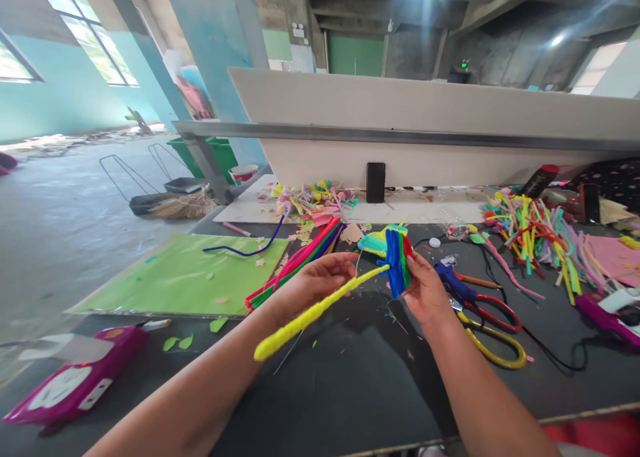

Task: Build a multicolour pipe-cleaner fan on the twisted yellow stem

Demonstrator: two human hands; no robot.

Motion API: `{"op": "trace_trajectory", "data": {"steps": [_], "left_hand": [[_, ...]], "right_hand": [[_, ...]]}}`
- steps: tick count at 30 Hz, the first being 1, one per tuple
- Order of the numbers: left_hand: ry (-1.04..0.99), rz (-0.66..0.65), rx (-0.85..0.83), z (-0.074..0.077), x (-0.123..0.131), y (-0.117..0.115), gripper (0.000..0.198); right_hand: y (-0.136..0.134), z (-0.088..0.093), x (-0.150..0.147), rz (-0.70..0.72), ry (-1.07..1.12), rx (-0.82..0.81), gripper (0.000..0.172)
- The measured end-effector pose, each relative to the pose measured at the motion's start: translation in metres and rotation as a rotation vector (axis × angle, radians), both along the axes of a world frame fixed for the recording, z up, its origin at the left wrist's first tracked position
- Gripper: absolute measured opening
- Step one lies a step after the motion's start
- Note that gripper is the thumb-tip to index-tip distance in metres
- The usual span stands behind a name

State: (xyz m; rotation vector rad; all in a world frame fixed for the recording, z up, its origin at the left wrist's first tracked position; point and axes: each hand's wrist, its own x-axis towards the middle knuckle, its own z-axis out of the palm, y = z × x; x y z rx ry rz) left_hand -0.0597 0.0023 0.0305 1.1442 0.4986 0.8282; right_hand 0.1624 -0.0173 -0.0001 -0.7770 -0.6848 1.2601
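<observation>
My right hand (425, 287) grips the edge of a flat piece made of pipe cleaners (395, 264), blue in front with green and red behind. A long yellow pipe cleaner (320, 314) sticks out from the blue side toward me, passing in front of my left hand (327, 274). The fingers of that hand are curled together, and a thin pale strand shows at their tips; what they hold is unclear. Just behind the blue piece is a yellow and turquoise pipe-cleaner piece (375, 242). A bundle of pink, green and blue pipe cleaners (300, 260) lies beyond my left hand.
To the right lie scissors with red and yellow handles (493, 310) and a heap of pipe cleaners (535, 234). Magenta devices stand at left (80, 377) and right (610, 317). A green sheet (190, 274) lies at left; a black phone (376, 182) leans against the white board.
</observation>
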Motion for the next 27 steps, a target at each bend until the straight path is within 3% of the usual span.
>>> {"op": "trace_trajectory", "data": {"steps": [7,12,18,24,27], "left_hand": [[0.069,-0.304,-0.186,-0.008,0.001,-0.004,0.036],[0.023,-0.353,-0.349,-0.013,0.006,-0.001,0.038],[-0.047,-0.349,-0.411,-0.020,0.008,0.003,0.053],[0.078,-0.244,-0.406,-0.024,0.010,-0.001,0.028],[0.167,-0.187,-0.443,-0.023,0.009,0.000,0.021]], "right_hand": [[-0.009,0.003,-0.007,0.003,-0.297,0.110,0.021],[-0.007,0.002,-0.004,-0.044,-0.419,0.118,0.024],[-0.008,-0.001,-0.003,-0.044,-0.621,0.134,0.025],[-0.012,0.003,-0.016,0.036,-0.765,0.136,0.023],[-0.011,0.001,-0.021,0.068,-0.721,0.116,0.024]]}}
